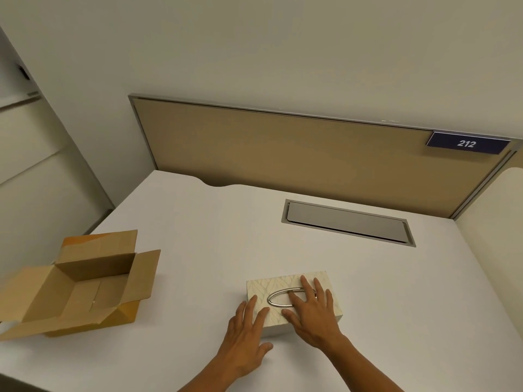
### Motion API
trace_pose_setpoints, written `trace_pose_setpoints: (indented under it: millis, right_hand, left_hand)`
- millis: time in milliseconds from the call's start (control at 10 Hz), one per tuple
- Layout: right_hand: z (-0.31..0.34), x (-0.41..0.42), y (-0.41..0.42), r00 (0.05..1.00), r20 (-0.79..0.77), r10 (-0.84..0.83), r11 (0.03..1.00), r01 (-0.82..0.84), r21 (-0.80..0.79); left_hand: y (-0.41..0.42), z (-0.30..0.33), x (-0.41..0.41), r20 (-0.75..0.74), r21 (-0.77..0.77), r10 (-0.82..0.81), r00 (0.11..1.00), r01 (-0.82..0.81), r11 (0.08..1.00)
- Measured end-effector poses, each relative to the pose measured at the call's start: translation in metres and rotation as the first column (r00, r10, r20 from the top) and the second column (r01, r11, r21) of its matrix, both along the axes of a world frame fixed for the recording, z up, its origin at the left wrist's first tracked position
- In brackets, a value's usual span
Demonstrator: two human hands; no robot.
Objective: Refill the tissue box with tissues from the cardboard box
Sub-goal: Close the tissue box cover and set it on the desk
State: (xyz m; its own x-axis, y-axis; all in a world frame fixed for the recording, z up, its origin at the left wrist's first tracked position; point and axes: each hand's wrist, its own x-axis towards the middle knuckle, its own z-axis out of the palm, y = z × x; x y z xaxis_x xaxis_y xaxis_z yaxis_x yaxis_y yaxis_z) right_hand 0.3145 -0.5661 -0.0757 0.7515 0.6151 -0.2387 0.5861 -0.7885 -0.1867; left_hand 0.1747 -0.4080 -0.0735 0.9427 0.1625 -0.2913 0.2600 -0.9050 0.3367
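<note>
While both hands lie flat and spread, grasping nothing, the right hand (308, 309) covers the tissue box (294, 302) at the desk's (368, 321) near edge, the left hand (246, 335) touching its side. Carton (82, 284) (apparently empty) sits well left. Likely closing step: seat the lid.

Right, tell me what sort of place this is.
Probably an office workstation: a white desk backed by a tan partition panel, a numbered plate reading 212, and a cable hatch set into the desktop.
</note>
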Motion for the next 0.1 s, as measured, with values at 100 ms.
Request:
trace_pose_setpoints:
  millis: [100]
  right_hand:
    - [0.0125, 0.0098, 0.0077, 1.000, -0.011, -0.026, 0.986, 0.028, 0.162]
  left_hand:
    - [0.0107, 0.0044, 0.0046, 0.041, -0.030, 0.051, 0.998, -0.050, 0.998]
